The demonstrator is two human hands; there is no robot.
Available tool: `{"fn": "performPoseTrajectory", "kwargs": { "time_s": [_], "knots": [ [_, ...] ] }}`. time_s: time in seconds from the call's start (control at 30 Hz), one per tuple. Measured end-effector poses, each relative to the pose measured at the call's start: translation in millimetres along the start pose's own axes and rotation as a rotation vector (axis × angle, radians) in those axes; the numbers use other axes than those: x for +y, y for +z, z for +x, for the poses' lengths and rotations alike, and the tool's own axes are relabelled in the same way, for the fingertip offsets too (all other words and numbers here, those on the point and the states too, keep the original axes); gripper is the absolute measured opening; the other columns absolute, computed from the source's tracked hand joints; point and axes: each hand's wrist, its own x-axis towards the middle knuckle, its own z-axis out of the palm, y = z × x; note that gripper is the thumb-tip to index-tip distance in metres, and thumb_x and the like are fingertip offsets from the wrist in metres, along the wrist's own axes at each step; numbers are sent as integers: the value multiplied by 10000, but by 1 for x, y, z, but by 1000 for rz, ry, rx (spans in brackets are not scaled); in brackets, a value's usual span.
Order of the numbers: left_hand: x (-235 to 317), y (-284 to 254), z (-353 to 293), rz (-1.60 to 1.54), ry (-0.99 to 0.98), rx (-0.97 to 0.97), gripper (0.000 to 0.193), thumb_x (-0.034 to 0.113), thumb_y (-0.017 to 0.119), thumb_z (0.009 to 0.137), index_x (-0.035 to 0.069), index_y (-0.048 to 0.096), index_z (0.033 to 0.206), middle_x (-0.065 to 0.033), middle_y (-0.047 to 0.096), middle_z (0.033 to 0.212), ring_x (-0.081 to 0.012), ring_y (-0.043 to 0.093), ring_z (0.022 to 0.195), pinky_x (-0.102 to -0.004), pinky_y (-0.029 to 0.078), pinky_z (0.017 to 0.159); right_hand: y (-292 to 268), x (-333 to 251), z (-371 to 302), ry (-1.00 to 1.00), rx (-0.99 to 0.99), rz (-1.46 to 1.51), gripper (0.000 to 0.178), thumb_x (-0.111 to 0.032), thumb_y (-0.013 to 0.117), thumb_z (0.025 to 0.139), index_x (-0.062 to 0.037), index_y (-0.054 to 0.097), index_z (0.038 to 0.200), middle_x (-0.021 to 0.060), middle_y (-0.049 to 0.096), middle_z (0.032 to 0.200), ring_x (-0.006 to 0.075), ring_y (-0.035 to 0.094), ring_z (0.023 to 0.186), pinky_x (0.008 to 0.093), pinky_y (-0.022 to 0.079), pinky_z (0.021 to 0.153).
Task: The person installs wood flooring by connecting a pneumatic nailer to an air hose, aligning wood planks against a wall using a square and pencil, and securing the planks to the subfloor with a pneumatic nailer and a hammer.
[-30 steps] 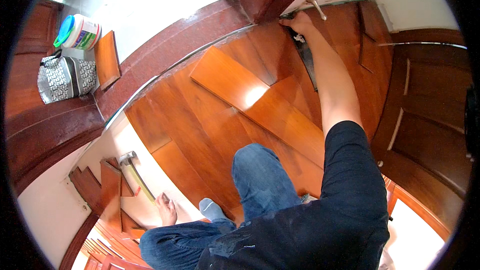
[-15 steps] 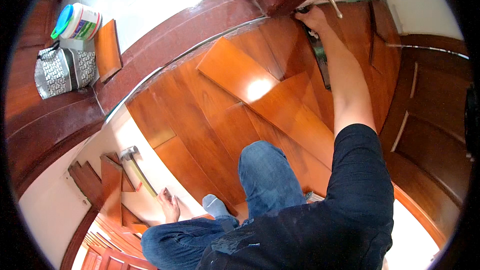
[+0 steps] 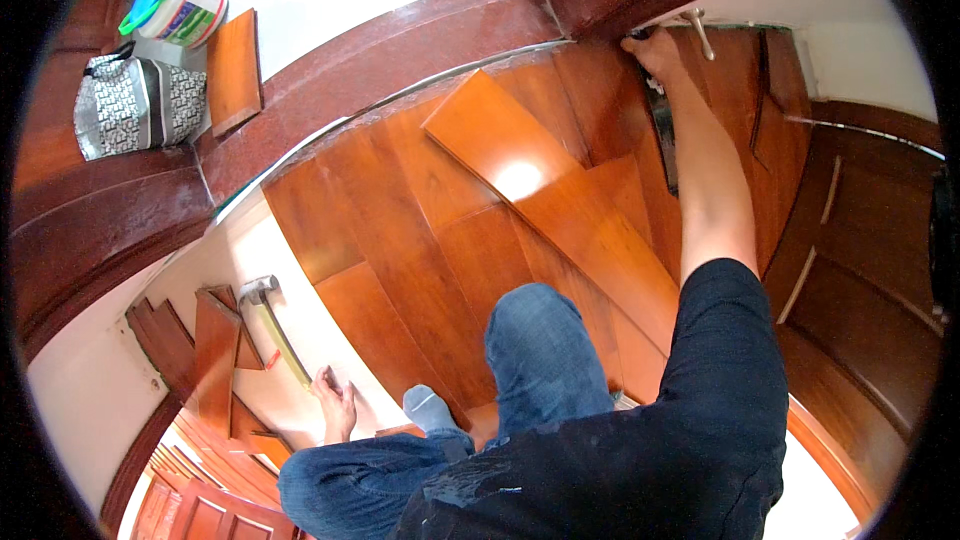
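My right arm stretches to the far right, where my right hand (image 3: 657, 55) is closed low at the end of a narrow dark gap (image 3: 664, 140) in the wood floor. A small dark thing shows at its fingertips, too small to name. At the lower left my left hand (image 3: 336, 404) rests with fingers apart, beside the handle end of a hammer (image 3: 270, 325). The hammer lies on the pale floor, its metal head away from me. A loose orange-brown floorboard (image 3: 545, 175) lies diagonally across the fitted boards (image 3: 400, 230).
Offcut boards (image 3: 215, 365) lie left of the hammer. Beyond the dark red threshold (image 3: 390, 45) stand a white tub with a blue lid (image 3: 180, 8), a patterned bag (image 3: 140, 105) and a board piece (image 3: 234, 75). A dark panelled door (image 3: 860, 270) bounds the right; a metal doorstop (image 3: 700, 32) sticks out near my right hand.
The view has shifted slightly, so the far part of the scene sits further right in the picture. My right hand stays at the gap's end, and my left hand stays by the hammer handle.
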Motion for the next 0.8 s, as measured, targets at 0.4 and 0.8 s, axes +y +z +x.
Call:
{"fn": "performPoseTrajectory", "kwargs": {
  "time_s": [0.4,0.8],
  "knots": [
    [-4,-3,10,-24,-41,-130,751,44,721,868,21,301,1491,-217,342,1379,-340,488,1248,-411,456,1059,-18,-5,-42,-15,-60,-225,772,-422,559,1010,37,284,1566,314,344,1586,452,393,1444,477,409,1165],
    [145,-73,69,-65,152,-223,431,212,621,971,24,539,1349,-266,601,1287,-422,588,1215,-475,483,1042,-88,-170,-204,-372,-117,-313,498,-429,475,1071,-145,451,1479,296,516,1316,493,620,1102,549,526,949]
  ]
}}
